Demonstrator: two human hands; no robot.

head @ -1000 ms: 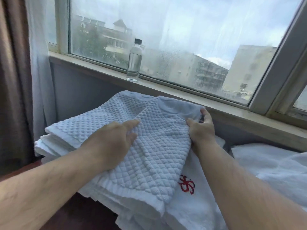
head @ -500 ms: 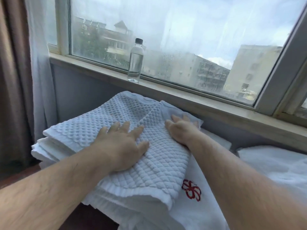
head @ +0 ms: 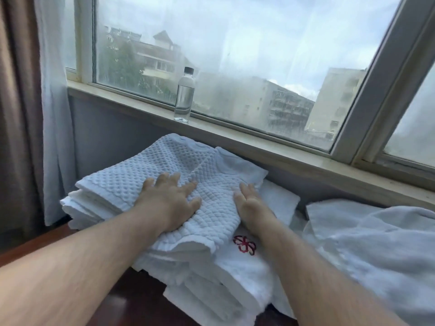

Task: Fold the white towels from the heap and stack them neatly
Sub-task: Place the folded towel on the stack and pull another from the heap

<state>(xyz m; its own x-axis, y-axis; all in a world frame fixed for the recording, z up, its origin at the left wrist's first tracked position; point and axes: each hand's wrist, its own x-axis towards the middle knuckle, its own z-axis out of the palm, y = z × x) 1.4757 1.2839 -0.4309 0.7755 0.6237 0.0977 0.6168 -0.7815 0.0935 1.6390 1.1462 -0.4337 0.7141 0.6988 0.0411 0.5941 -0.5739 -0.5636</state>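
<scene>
A folded white waffle-weave towel (head: 146, 170) lies on top of a stack of folded white towels (head: 235, 285) below the window. My left hand (head: 169, 203) presses flat on its middle with the fingers spread. My right hand (head: 249, 198) lies flat along the towel's right edge, fingers straight. Under the waffle towel, a towel with a red embroidered emblem (head: 244, 244) shows. The heap of unfolded white towels (head: 367, 243) spreads at the right.
A clear water bottle (head: 184, 95) with a black cap stands on the windowsill (head: 270, 149) behind the stack. A brown curtain (head: 16, 114) and a white sheer hang at the left. Dark red wood surface (head: 47, 238) shows under the stack.
One second ago my right hand gripped the towel's far right corner; it has let go and now lies flat. My left hand has spread flat on the towel.
</scene>
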